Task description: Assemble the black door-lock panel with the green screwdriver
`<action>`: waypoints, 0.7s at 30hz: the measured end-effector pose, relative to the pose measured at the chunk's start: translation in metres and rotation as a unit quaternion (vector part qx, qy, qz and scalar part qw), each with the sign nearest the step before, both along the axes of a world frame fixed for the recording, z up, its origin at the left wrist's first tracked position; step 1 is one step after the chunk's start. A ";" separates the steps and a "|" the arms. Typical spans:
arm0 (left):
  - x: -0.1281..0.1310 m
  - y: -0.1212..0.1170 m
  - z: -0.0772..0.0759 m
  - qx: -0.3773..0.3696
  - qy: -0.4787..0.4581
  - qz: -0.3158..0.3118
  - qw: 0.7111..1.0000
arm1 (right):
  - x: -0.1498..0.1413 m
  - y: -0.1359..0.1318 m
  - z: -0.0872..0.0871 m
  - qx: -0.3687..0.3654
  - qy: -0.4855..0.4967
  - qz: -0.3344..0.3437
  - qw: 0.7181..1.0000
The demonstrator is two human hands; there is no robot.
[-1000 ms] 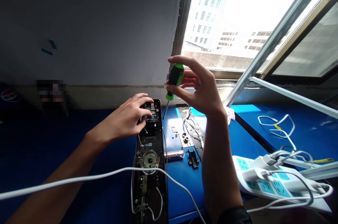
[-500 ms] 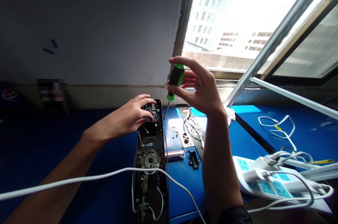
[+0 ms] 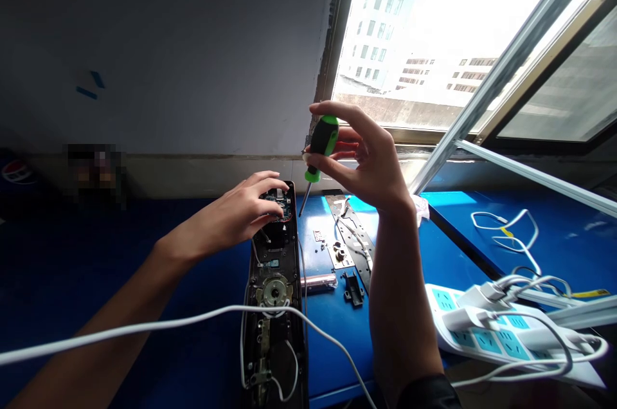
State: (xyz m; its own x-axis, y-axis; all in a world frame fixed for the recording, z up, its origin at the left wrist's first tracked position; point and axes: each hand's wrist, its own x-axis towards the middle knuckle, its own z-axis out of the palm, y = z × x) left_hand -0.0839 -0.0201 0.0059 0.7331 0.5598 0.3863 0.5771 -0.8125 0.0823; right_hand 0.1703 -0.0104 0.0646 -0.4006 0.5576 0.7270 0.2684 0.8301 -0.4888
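Cable (image 3: 159, 325), white and slack, crosses closest to the person's view and loops over the near end of a long, dark door lock (image 3: 284, 370) lying on a blue table (image 3: 332, 357). If an arm dragged on that cable, it could tug the lock sideways. The lock's round metal hub (image 3: 274, 293) sits midway along it, with thin wires running beside it that could catch on a finger or a tool.

Farther along, the left hand (image 3: 245, 213) is curved and partly open, its fingers spread over a small circuit board (image 3: 282, 211) at the lock's far end; it doesn't appear to grip anything firmly. Pressing there could stress the board's parts or connectors.

The right hand (image 3: 371, 161) is raised just beyond, pinching a green-and-black screwdriver (image 3: 324, 142) upright between thumb and fingers. The tip points down beside the board, and whether it touches anything can't be told. With so light a hold, the tool could slip and scratch the board.

To the right lie a slotted metal plate (image 3: 349, 235), a black bracket (image 3: 353, 288) and a silver cylinder (image 3: 318, 281), all easy to knock. Farther right, a power strip (image 3: 486, 345) holds chargers (image 3: 465, 319), below a bright open window (image 3: 385, 29).
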 end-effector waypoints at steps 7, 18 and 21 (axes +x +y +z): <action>0.016 -0.006 -0.008 -0.014 -0.010 -0.001 1.000 | 0.001 -0.001 0.002 -0.002 0.016 0.011 1.000; 0.020 -0.014 -0.007 -0.010 0.030 0.026 0.999 | 0.009 -0.001 0.003 -0.007 0.003 -0.009 1.000; 0.021 -0.014 -0.007 -0.007 0.032 0.020 0.999 | 0.018 -0.003 0.006 -0.014 -0.020 -0.010 1.000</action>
